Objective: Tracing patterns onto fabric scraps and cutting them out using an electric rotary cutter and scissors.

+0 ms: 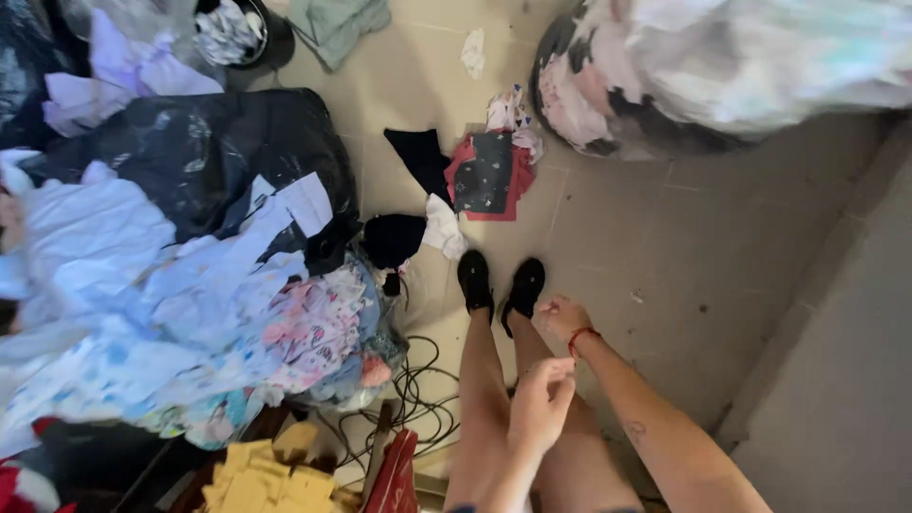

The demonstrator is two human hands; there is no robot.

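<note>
I look down at my bare legs and my two black shoes (499, 282) on a beige tiled floor. My right hand (562, 318) hovers over my knee, curled into a loose fist with nothing visible in it; a red string bracelet (581, 336) circles its wrist. My left hand (540, 404) hangs a little lower over my thigh, fingers drawn together, and nothing shows in it either. The hands are close to each other but apart. Nearest on the floor are a white scrap (443, 228) and a black scrap (392, 238).
A big heap of pale printed fabric scraps (161, 313) spills over a black plastic bag (218, 142) at left. A red and dark cloth (486, 173) lies ahead. A full bag of fabric (703, 66) stands top right. Black cables (418, 399), yellow pieces (256, 480), grey wall (845, 380).
</note>
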